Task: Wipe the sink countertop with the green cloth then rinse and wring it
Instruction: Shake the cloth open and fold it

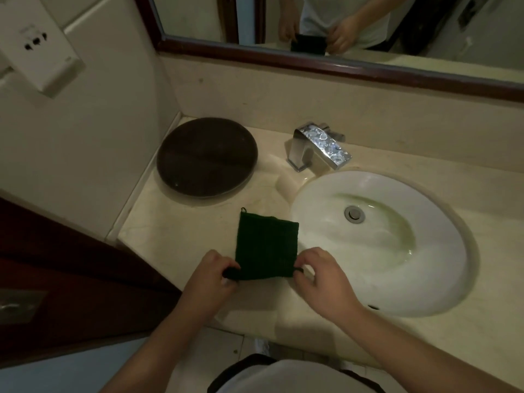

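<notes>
Pinching near corners of dark green square cloth (266, 246) | left hand (211, 276), right hand (320, 276) | front edge of beige marble countertop (175, 222), beside white oval sink (442, 285)

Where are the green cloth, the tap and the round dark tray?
green cloth (266, 246), head view, middle of the fabric.
faucet (320, 144), head view, shiny top of the spout.
round dark tray (207, 157), head view, centre of its surface.

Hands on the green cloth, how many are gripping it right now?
2. The left hand pinches the near left corner of the green cloth; the right hand pinches its near right corner. The cloth lies flat on the countertop, beside the sink.
</notes>
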